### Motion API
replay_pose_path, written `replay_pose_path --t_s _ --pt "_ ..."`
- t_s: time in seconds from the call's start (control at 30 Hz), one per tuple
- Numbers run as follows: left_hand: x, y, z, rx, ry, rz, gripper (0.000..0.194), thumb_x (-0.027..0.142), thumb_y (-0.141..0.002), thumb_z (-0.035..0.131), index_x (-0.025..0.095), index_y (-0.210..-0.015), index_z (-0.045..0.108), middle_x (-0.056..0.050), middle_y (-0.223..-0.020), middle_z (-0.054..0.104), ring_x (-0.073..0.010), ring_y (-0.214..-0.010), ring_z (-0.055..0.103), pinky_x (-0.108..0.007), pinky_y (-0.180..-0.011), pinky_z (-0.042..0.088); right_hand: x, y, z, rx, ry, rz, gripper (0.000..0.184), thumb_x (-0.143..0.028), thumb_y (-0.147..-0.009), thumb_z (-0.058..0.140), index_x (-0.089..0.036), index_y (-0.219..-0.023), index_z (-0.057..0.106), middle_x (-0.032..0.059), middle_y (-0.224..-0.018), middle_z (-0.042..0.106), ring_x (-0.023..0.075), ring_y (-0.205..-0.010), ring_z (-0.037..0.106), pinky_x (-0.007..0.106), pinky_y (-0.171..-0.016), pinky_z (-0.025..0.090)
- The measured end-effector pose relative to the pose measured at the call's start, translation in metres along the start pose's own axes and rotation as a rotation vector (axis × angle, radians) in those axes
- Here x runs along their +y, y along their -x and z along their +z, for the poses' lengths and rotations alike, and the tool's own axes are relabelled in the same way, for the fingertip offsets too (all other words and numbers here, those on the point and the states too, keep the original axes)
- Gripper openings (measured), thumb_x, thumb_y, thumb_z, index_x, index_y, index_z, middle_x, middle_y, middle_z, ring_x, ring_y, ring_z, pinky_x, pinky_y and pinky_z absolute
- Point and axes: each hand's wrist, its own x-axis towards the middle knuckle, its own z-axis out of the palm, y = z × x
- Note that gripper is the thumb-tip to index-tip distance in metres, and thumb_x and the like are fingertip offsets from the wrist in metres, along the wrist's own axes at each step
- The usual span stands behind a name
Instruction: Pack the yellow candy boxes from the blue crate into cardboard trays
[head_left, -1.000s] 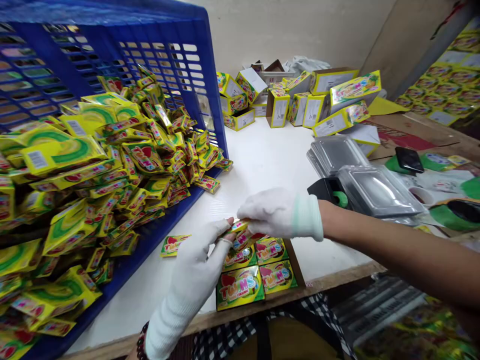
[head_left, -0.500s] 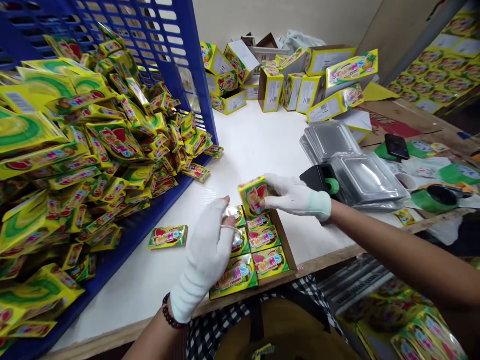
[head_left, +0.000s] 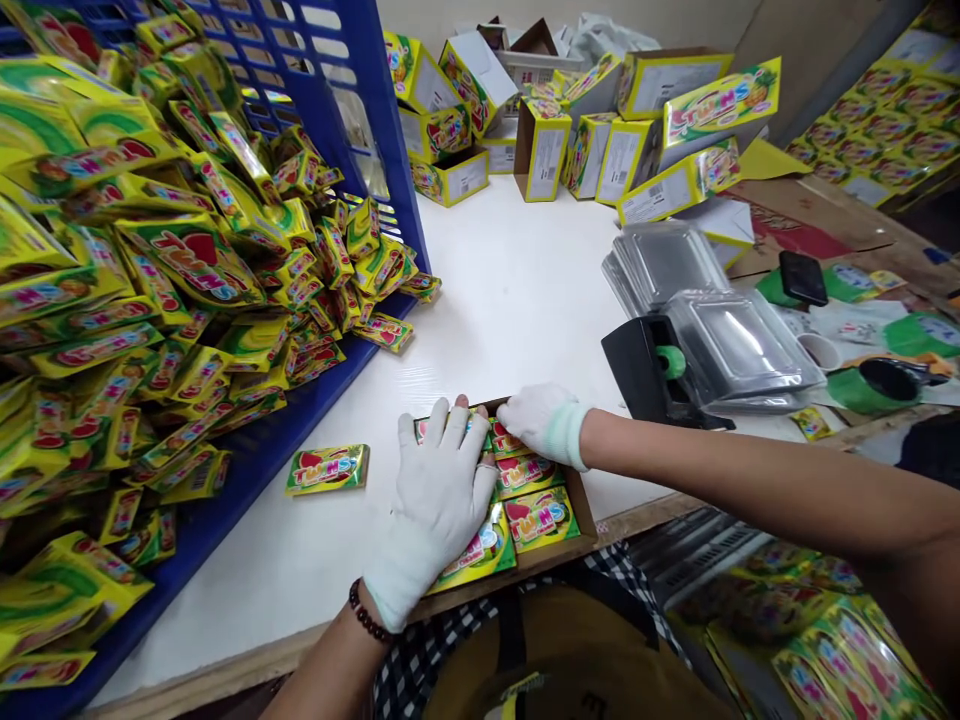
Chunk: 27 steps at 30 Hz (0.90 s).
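My left hand, in a white glove with bare fingertips, lies flat with fingers spread over small Twins boxes on the left side of an open cardboard carton. My right hand, gloved too, is at the carton's far right corner. Its fingers are closed on a small yellow-green Twins box, partly hidden beneath them. Nearer to me, another Twins box lies face up inside the carton. A loose Twins box rests on the white table, left of my left hand.
A blue plastic crate heaped with small Twins boxes takes up the left. Larger yellow cartons stand at the back. To the right are a black tape dispenser, stacked clear plastic trays and a black phone.
My right hand has lowered the Twins box it held above the carton into the far right corner. My left hand has flattened and spread over the boxes.
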Motion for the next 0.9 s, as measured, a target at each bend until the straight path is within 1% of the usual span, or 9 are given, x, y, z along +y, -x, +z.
replay_pose_path --t_s 0.13,0.4,0.47,0.53,0.63,0.67,0.73,0.8,0.9 --pt "0.000 0.001 0.001 0.004 0.005 -0.006 0.047 0.032 -0.095 0.040 0.014 -0.137 0.051 -0.019 -0.151 0.044 -0.0409 -0.138 0.038 -0.067 -0.111 0.023 0.000 0.012 0.023 0.173 0.063 0.021 0.031 -0.015 -0.097 0.038 -0.009 -0.117 0.061 0.0192 -0.109 0.065 0.0306 -0.098 0.064 0.038 -0.073 0.053" --pt "0.003 0.001 0.001 0.016 0.055 -0.020 0.046 0.033 -0.093 0.044 0.014 -0.134 0.053 -0.020 -0.149 0.046 -0.0409 -0.137 0.039 -0.066 -0.112 0.024 -0.010 0.015 0.039 0.178 0.079 0.044 0.038 -0.017 -0.098 0.038 -0.005 -0.130 0.055 0.0215 -0.117 0.060 0.0312 -0.102 0.056 0.042 -0.083 0.051" --pt "-0.004 0.004 0.000 0.038 0.138 -0.015 0.043 0.034 -0.094 0.045 0.014 -0.130 0.056 -0.019 -0.147 0.047 -0.0379 -0.137 0.040 -0.061 -0.113 0.028 -0.016 0.016 0.044 0.171 0.098 0.087 0.041 -0.021 -0.096 0.044 -0.005 -0.133 0.053 0.0243 -0.125 0.056 0.0323 -0.108 0.054 0.043 -0.086 0.051" --pt "-0.024 0.011 0.000 0.115 0.244 -0.052 0.041 0.032 -0.095 0.042 0.014 -0.129 0.055 -0.017 -0.148 0.047 -0.0316 -0.139 0.040 -0.051 -0.115 0.033 -0.021 0.014 0.049 0.126 0.106 0.108 0.046 -0.028 -0.093 0.053 -0.004 -0.133 0.053 0.0261 -0.132 0.052 0.0349 -0.114 0.052 0.045 -0.090 0.050" --pt "-0.075 0.026 0.001 0.192 0.256 -0.181 0.045 0.027 -0.094 0.038 0.014 -0.134 0.052 -0.015 -0.148 0.047 -0.0258 -0.140 0.042 -0.042 -0.116 0.036 -0.029 0.010 0.058 0.078 0.094 0.146 0.054 -0.032 -0.092 0.057 -0.004 -0.137 0.051 0.0276 -0.139 0.047 0.0388 -0.124 0.048 0.048 -0.097 0.047" --pt "-0.095 0.033 0.003 0.152 0.198 -0.232 0.046 0.027 -0.091 0.040 0.014 -0.133 0.053 -0.015 -0.145 0.050 -0.0270 -0.138 0.044 -0.043 -0.115 0.037 -0.033 0.008 0.061 0.065 0.088 0.162 0.056 -0.032 -0.092 0.057 -0.005 -0.141 0.049 0.0283 -0.143 0.044 0.0402 -0.128 0.045 0.049 -0.099 0.046" --pt "-0.132 0.048 0.010 -0.034 0.056 -0.299 0.051 0.027 -0.082 0.049 0.014 -0.132 0.054 -0.016 -0.140 0.054 -0.0323 -0.133 0.048 -0.048 -0.110 0.041 -0.039 0.007 0.066 0.045 0.079 0.190 0.059 -0.030 -0.093 0.054 -0.006 -0.146 0.043 0.0298 -0.149 0.037 0.0425 -0.135 0.039 0.053 -0.103 0.042" --pt "-0.159 0.065 0.019 -0.178 -0.023 -0.335 0.055 0.025 -0.077 0.052 0.015 -0.131 0.054 -0.016 -0.137 0.057 -0.0337 -0.128 0.052 -0.049 -0.105 0.043 -0.043 0.007 0.069 0.037 0.075 0.205 0.056 -0.024 -0.096 0.047 -0.006 -0.148 0.040 0.0312 -0.152 0.033 0.0437 -0.138 0.037 0.055 -0.104 0.040" --pt "-0.175 0.086 0.030 -0.161 0.008 -0.432 0.052 0.029 -0.081 0.053 0.015 -0.131 0.054 -0.016 -0.129 0.060 -0.0312 -0.116 0.058 -0.046 -0.100 0.046 -0.032 0.009 0.065 0.065 0.034 0.170 0.052 -0.012 -0.093 0.043 -0.004 -0.145 0.044 0.0327 -0.147 0.038 0.0430 -0.134 0.043 0.055 -0.102 0.042"
